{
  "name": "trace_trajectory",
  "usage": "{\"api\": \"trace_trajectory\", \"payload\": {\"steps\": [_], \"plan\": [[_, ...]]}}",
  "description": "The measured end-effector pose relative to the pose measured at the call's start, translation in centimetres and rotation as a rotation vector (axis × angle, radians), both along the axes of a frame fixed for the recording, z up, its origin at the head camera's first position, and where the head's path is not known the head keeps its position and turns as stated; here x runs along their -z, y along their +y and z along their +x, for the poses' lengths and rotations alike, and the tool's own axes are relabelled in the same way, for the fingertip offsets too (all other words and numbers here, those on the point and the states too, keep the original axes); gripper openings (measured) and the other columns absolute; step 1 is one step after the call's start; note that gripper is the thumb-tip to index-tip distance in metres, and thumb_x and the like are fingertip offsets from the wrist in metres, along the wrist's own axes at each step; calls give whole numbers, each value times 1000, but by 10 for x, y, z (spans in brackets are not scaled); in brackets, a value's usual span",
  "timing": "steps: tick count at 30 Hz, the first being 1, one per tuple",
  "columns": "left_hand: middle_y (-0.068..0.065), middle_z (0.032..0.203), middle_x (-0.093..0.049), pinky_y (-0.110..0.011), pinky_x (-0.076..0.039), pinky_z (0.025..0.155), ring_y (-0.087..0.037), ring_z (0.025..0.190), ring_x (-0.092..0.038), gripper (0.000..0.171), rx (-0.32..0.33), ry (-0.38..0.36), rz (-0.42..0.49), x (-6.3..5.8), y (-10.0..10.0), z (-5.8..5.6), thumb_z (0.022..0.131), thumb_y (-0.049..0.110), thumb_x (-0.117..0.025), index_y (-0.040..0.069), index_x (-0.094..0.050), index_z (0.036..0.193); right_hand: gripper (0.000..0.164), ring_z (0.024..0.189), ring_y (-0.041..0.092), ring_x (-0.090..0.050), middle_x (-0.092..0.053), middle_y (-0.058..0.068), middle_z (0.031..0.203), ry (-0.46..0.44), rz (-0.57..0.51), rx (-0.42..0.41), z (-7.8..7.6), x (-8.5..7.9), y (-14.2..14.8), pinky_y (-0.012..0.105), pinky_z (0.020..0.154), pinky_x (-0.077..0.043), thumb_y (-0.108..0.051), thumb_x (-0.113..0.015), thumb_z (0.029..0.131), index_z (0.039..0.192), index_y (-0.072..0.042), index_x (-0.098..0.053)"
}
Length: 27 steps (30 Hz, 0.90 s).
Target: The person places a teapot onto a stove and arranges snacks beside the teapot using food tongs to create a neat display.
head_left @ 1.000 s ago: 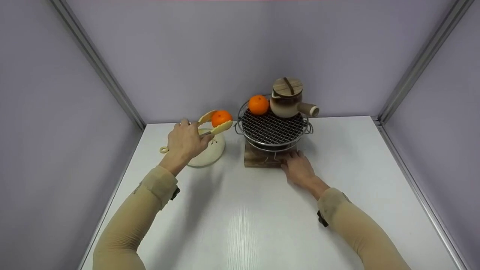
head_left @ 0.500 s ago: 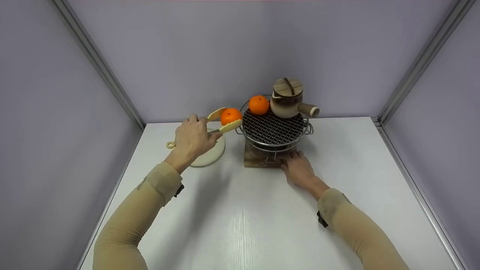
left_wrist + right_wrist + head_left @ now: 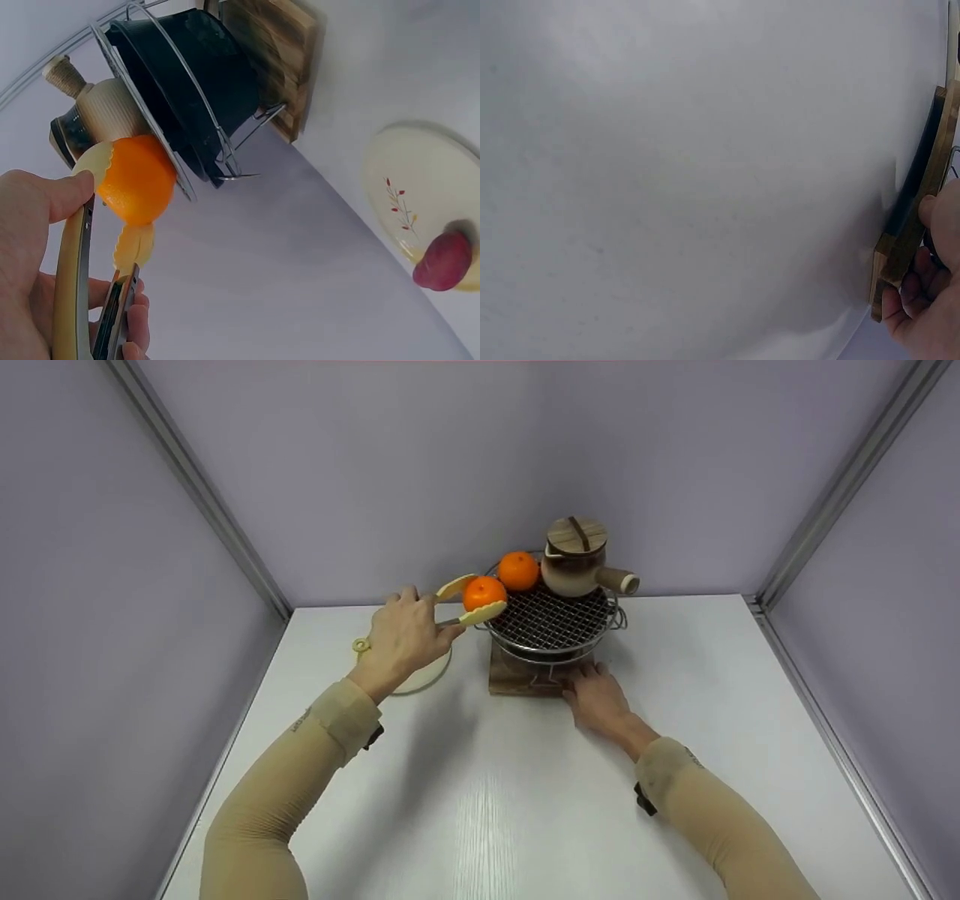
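My left hand (image 3: pixel 405 634) grips a pair of tongs (image 3: pixel 484 613) with scalloped yellow tips. Between those tips sits an orange fruit like a mandarin (image 3: pixel 484 594), raised at the left rim of a round wire grill (image 3: pixel 551 622). In the left wrist view, thumb and fingers squeeze the two tong arms (image 3: pixel 71 277) around the fruit. My right hand (image 3: pixel 600 701) holds the front right corner of the grill's wooden base (image 3: pixel 514 681), thumb and fingers pinching the board's edge (image 3: pixel 904 255) in the right wrist view. A second mandarin (image 3: pixel 518 571) rests on the mesh, just behind the held one.
A brown and cream side-handled pot (image 3: pixel 571 575) with a wooden lid stands at the back of the grill. To the left lies a cream plate (image 3: pixel 427 675), partly hidden by my left hand; a reddish-purple, potato-like piece (image 3: pixel 444 260) lies on it. Walls enclose the white table (image 3: pixel 480 795).
My left hand has carried the tongs and mandarin rightward, from above the plate to the grill's left rim. The right hand, base, pot and other mandarin stay put.
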State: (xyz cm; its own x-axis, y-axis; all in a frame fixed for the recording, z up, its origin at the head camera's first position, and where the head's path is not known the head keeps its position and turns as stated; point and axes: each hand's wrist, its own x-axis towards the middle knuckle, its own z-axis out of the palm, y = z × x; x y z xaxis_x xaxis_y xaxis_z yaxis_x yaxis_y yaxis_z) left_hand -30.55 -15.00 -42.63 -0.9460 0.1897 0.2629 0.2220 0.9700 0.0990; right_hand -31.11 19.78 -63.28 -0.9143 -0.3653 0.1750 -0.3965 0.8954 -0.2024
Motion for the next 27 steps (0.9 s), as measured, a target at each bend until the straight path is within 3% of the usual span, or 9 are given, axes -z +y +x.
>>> {"api": "trace_trajectory", "payload": {"steps": [13,27], "plan": [[-18,109,-68,-55,-63,84,-40,98,-70,72,11,-26,-22,1,19,-10,98,71,-74,1,-75,116,35,123,48,-62,-68,29,133,0,-10,8,3,-2,-1,61,110,-52,-22,-65,112,134,6,-67],[-17,108,-68,-54,-63,83,-39,97,-69,72,5,-54,-18,3,27,-14,98,70,-74,2,-75,120,36,119,45,-63,-68,27,133,13,-12,-2,2,-1,-1,60,107,-53,-22,-65,112,138,3,-65]]}}
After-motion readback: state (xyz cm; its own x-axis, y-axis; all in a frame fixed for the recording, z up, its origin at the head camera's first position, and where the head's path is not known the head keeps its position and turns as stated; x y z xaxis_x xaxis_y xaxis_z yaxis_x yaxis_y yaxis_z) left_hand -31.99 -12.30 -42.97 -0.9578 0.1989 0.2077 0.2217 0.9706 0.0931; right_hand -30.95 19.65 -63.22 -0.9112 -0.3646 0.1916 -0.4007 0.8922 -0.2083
